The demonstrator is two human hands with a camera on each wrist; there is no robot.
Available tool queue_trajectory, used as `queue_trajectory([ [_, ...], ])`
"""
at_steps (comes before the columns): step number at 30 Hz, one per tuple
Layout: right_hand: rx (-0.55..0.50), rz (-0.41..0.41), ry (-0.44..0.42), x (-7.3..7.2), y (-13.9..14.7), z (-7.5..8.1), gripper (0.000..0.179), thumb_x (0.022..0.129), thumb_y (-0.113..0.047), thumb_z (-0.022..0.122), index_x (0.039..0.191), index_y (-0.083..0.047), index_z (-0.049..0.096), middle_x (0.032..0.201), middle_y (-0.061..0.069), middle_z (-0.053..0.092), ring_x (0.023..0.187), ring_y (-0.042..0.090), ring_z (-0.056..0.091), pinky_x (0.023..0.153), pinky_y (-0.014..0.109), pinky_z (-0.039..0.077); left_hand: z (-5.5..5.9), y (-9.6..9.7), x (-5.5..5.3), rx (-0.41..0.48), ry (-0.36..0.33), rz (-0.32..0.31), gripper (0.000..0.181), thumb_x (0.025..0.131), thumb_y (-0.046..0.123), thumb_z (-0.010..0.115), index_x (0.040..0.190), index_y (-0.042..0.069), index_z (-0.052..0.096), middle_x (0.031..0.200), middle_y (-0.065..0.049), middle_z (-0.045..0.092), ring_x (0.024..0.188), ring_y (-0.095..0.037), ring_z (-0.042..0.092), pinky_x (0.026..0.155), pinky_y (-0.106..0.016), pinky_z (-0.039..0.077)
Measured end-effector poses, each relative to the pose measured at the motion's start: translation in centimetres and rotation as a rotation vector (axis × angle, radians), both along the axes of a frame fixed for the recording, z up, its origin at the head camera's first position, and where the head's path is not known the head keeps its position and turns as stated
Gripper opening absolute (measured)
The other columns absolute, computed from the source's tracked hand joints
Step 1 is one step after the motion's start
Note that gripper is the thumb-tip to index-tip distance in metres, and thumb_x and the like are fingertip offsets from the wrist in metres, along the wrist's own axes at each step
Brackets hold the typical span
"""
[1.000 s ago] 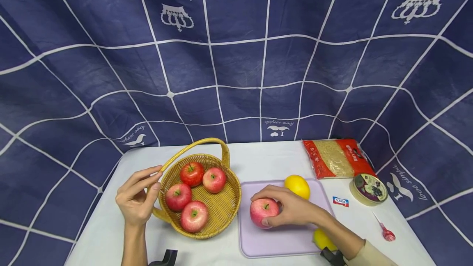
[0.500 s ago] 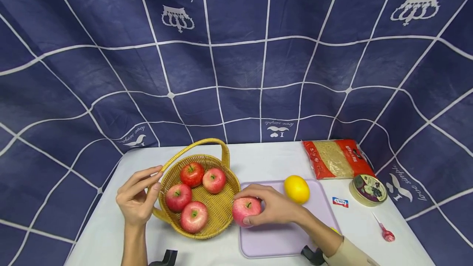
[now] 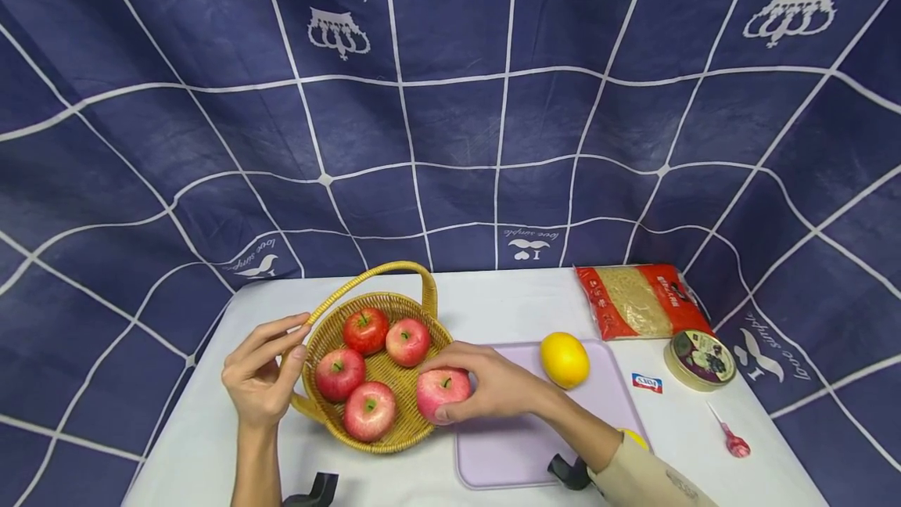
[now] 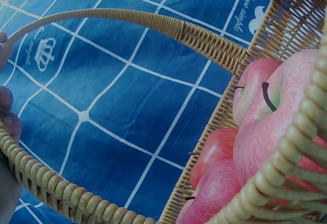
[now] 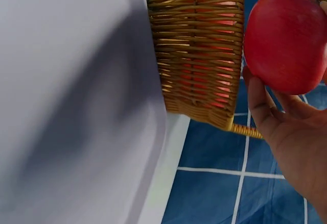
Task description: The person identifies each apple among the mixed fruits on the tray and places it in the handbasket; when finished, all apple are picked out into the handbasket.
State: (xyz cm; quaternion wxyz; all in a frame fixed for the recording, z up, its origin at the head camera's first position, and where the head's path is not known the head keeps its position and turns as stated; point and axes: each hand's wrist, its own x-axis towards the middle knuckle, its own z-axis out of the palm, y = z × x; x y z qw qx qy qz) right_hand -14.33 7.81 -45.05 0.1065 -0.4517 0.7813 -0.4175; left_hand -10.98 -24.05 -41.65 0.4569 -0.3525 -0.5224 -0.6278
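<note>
A yellow wicker basket [image 3: 401, 441] stands on the left of the table, with several red apples [image 3: 370, 411] inside. At its arched handle [image 3: 366, 280], my left hand [image 3: 262, 378] pinches the handle's left side with the fingertips, thumb near the rim. My right hand [image 3: 496, 386] grips another apple [image 3: 443, 390] between thumb and fingers, over the basket's right rim. In the right wrist view that held apple [image 5: 286, 43] shows above the woven wall [image 5: 196, 45]. The left wrist view looks across the handle [image 4: 117, 15] and the apples [image 4: 278, 112] from close by.
A lilac tray [image 3: 486, 476] lies right of the basket, bearing a lemon [image 3: 565, 360]; another yellow fruit [image 3: 636, 438] is partly hidden by the right forearm. Further right are a red food packet [image 3: 637, 301], a round tin [image 3: 700, 360], a small wrapper [image 3: 647, 382] and a lollipop [image 3: 735, 443].
My right hand has carried the apple leftward from over the tray to over the basket's right rim. The left hand and the basket have stayed in place.
</note>
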Motion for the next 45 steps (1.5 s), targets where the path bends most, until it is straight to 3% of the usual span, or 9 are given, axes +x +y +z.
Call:
queue_trajectory([
  [12,0.216,0.089,0.110,-1.6,-2.7,1.5,0.053,0.080,-0.063,0.074,0.126,-0.044,0.059,0.123,-0.026,0.055,0.112,-0.004,0.051,0.097,0.023,0.045,0.2,0.0,-0.2,-0.009,-0.003,0.004,0.014,0.072,-0.021,0.060,0.083,-0.029,0.065,0.098,-0.031,0.071,0.095,-0.029,0.072,0.081,-0.022,0.058],
  [28,0.419,0.303,0.193,-4.3,-5.8,2.8,0.048,0.077,-0.055,0.079,0.116,-0.036,0.060,0.104,-0.020,0.056,0.094,-0.005,0.053,0.083,0.013,0.046,0.1,0.1,-0.1,0.011,0.002,-0.003,0.013,0.070,-0.023,0.060,0.081,-0.030,0.064,0.097,-0.032,0.071,0.094,-0.030,0.072,0.082,-0.023,0.059],
  [45,0.553,0.412,0.215,-5.3,-7.5,0.5,0.049,0.075,-0.042,0.084,0.118,-0.034,0.062,0.110,-0.021,0.057,0.100,-0.006,0.051,0.093,0.012,0.041,0.3,0.2,0.0,0.032,-0.001,-0.025,0.013,0.069,-0.025,0.060,0.080,-0.031,0.063,0.096,-0.034,0.070,0.093,-0.031,0.072,0.081,-0.024,0.059],
])
